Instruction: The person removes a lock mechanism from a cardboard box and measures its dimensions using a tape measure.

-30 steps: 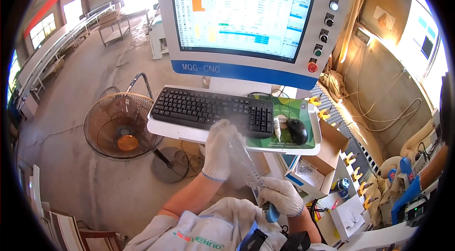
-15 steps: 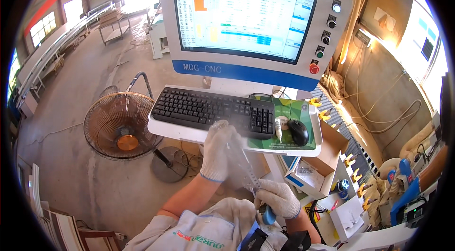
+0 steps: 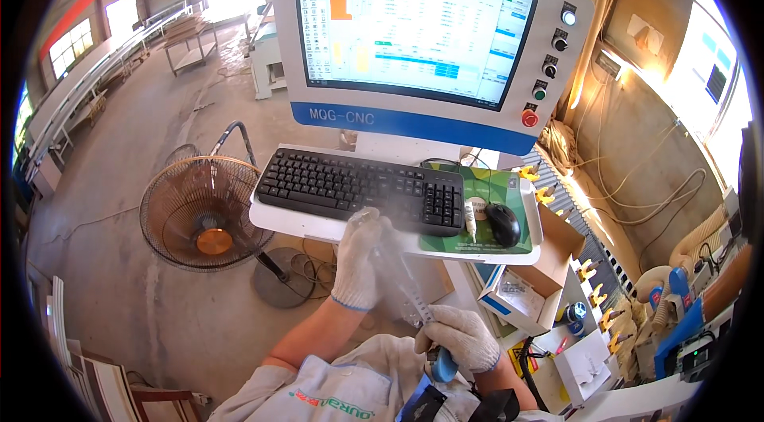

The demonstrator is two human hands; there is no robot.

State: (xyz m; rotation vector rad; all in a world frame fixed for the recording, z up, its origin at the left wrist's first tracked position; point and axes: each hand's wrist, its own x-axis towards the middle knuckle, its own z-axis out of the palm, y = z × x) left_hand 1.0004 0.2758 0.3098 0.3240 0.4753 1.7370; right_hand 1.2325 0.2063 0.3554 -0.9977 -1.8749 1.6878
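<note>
My left hand (image 3: 358,261), in a white knitted glove, is closed just below the keyboard's front edge. A hazy, see-through strip (image 3: 398,275) slants from its fingers down to my right hand; small dark marks line its lower end. It is too blurred for me to tell its kind. My right hand (image 3: 463,337), gloved likewise, is closed on the strip's lower end, near my chest. A rounded blue piece (image 3: 443,365) sticks out under that palm, the rest of it hidden. The black keyboard (image 3: 358,189) lies beyond both hands on a white shelf (image 3: 298,224).
A control screen (image 3: 414,40) with knobs and a red button (image 3: 529,117) rises behind the shelf. A black mouse (image 3: 502,224) and small white tube (image 3: 470,220) rest on a green mat. To the right stands an open carton (image 3: 521,306); at left, a floor fan (image 3: 203,215).
My right hand has shifted slightly left and down, with the blue piece moving along. My left hand is slightly lower. The strip still spans both hands.
</note>
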